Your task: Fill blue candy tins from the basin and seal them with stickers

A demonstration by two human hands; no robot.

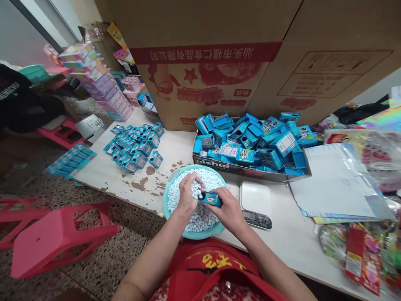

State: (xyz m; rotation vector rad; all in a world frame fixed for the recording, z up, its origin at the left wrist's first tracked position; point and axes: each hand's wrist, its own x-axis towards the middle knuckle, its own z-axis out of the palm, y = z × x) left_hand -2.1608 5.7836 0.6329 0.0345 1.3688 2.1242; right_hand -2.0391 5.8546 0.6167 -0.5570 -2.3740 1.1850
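Nearest me is a red apron [216, 267] with yellow characters I cannot read whole. Just above it, the right hand [230, 211] has its grip pinched round a small blue box [210, 198], held over the teal basin [219, 230] at the counter [175, 146] edge. The box's open end faces the left hand [188, 196], whose grip is bunched on a few white pellets [200, 217] at that mouth. The risk I judge is spillage: pellets missing the narrow opening could bounce over the rim to the floor, and a nudge might tip the basin off the edge. The big carton [213, 83] bears upside-down red print, seemingly 汕头市福仁食品有限公司. The tray [250, 171] of blue boxes shows "aishui", partly cut off.
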